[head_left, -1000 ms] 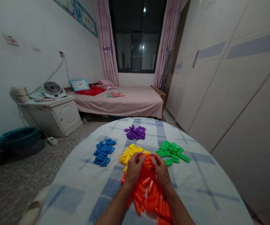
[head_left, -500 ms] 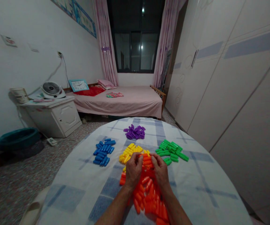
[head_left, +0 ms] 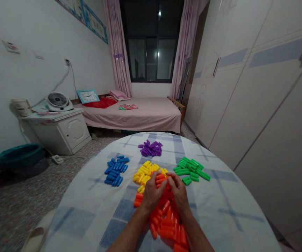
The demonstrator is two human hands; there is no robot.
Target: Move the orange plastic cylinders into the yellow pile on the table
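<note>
My left hand (head_left: pixel 151 190) is curled round several small orange tube-shaped plastic pieces (head_left: pixel 160 180), with its thumb lying across them. Against their right end, the fingers of my right hand (head_left: pixel 177 189) are pinched together, touching the same pieces. Both hands hover over a heap of loose orange pieces (head_left: pixel 166 224) that runs down between my forearms. Just beyond the hands lies a pile of yellow pieces (head_left: pixel 143 173), partly covered by my left fingers. Whether the right fingertips hold a separate piece is hard to make out.
Blue pieces (head_left: pixel 115 170) lie to the left, green pieces (head_left: pixel 191 168) to the right and purple pieces (head_left: pixel 151 148) at the far side. All rest on a round table with a checked cloth (head_left: pixel 83 220). A bed (head_left: pixel 140 117), cabinet (head_left: pixel 62 133) and wardrobe (head_left: pixel 258 105) stand around.
My left thumb has moved right across the orange pieces, covering more of them. My right fingers have closed in towards the left hand. The coloured piles stay as they were.
</note>
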